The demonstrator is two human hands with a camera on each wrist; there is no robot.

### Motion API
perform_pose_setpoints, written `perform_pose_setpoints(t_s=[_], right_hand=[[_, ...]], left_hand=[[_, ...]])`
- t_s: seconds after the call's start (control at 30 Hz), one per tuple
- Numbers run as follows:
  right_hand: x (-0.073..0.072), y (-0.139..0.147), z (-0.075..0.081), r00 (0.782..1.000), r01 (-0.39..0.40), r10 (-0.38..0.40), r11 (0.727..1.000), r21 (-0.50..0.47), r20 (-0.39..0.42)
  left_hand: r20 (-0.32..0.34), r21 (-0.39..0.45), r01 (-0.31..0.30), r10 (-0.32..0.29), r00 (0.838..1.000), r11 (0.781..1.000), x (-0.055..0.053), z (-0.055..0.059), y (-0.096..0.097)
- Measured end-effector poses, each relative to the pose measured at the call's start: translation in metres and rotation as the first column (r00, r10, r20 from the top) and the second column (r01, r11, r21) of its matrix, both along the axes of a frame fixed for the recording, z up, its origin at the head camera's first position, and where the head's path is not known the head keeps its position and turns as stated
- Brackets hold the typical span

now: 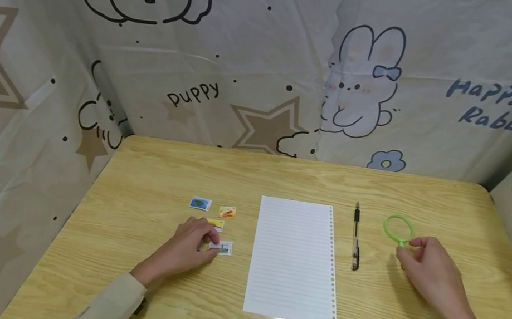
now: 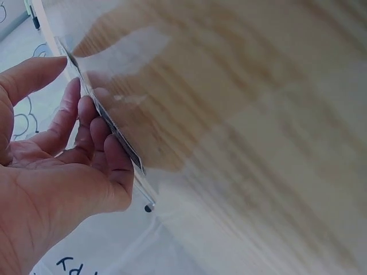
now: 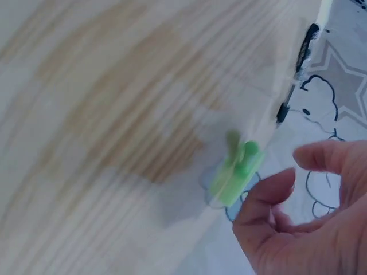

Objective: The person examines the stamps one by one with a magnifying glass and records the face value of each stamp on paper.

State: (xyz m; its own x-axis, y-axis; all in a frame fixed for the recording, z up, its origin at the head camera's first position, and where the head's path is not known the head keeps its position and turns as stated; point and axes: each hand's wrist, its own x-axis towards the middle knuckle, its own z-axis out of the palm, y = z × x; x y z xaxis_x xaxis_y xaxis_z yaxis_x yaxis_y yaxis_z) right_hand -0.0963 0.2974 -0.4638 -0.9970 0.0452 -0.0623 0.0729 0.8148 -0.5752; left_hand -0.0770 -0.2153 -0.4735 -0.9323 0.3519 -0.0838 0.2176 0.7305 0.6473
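Observation:
My left hand (image 1: 193,245) rests over the small stamps, thumb and index fingertips at the left edge of a green-and-white stamp (image 1: 223,248). Just above the knuckles a yellow stamp (image 1: 216,224) is partly covered. In the left wrist view the fingers (image 2: 86,117) are lightly bent along thin stamps (image 2: 120,136) seen edge-on, with a gap between thumb and index. A light green magnifying glass (image 1: 398,228) lies on the right, its handle mostly hidden. Around that handle hovers my right hand (image 1: 434,277); thumb and index stand apart in the right wrist view, beside the green plastic (image 3: 236,175).
A blue stamp (image 1: 200,204) and an orange-red stamp (image 1: 227,212) lie behind the left hand. Lined loose-leaf paper (image 1: 294,262) is in the middle of the wooden table (image 1: 174,163). Between paper and magnifying glass lies a black pen (image 1: 357,235). Patterned cloth (image 1: 262,59) surrounds the table.

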Motion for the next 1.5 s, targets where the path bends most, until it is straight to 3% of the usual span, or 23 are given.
perform_pose_setpoints(t_s=[0.1, 0.2, 0.4, 0.67, 0.93, 1.17, 1.5], right_hand=[[0.000, -0.011, 0.001, 0.995, -0.006, -0.001, 0.998, -0.065, -0.102], [0.000, -0.020, 0.001, 0.992, -0.027, 0.006, 0.987, -0.161, -0.127], [-0.005, -0.030, 0.001, 0.995, -0.075, 0.055, 0.959, -0.273, -0.081], [-0.013, -0.044, -0.004, 0.992, -0.123, 0.127, 0.938, -0.324, -0.009], [-0.022, -0.058, -0.006, 0.986, -0.128, 0.149, 0.964, -0.235, 0.077], [-0.027, -0.067, -0.006, 0.985, -0.139, 0.153, 0.979, -0.152, 0.083], [-0.034, -0.075, -0.004, 0.985, -0.161, 0.163, 0.986, -0.041, 0.055]], left_hand=[[0.008, 0.016, -0.013, 0.013, 1.000, 1.000, 0.000, 0.003, -0.002], [0.001, 0.034, -0.012, 0.012, 1.000, 0.999, -0.002, 0.008, -0.003], [-0.018, 0.041, 0.027, -0.026, 0.999, 0.999, -0.005, 0.011, 0.002], [0.035, 0.003, 0.113, -0.113, 0.993, 0.994, -0.007, 0.009, 0.015], [0.030, -0.044, 0.229, -0.228, 0.973, 0.972, -0.008, 0.009, 0.028], [0.004, -0.072, 0.299, -0.299, 0.954, 0.952, -0.011, 0.005, 0.040], [0.013, -0.074, 0.307, -0.306, 0.952, 0.949, -0.013, 0.006, 0.049]])
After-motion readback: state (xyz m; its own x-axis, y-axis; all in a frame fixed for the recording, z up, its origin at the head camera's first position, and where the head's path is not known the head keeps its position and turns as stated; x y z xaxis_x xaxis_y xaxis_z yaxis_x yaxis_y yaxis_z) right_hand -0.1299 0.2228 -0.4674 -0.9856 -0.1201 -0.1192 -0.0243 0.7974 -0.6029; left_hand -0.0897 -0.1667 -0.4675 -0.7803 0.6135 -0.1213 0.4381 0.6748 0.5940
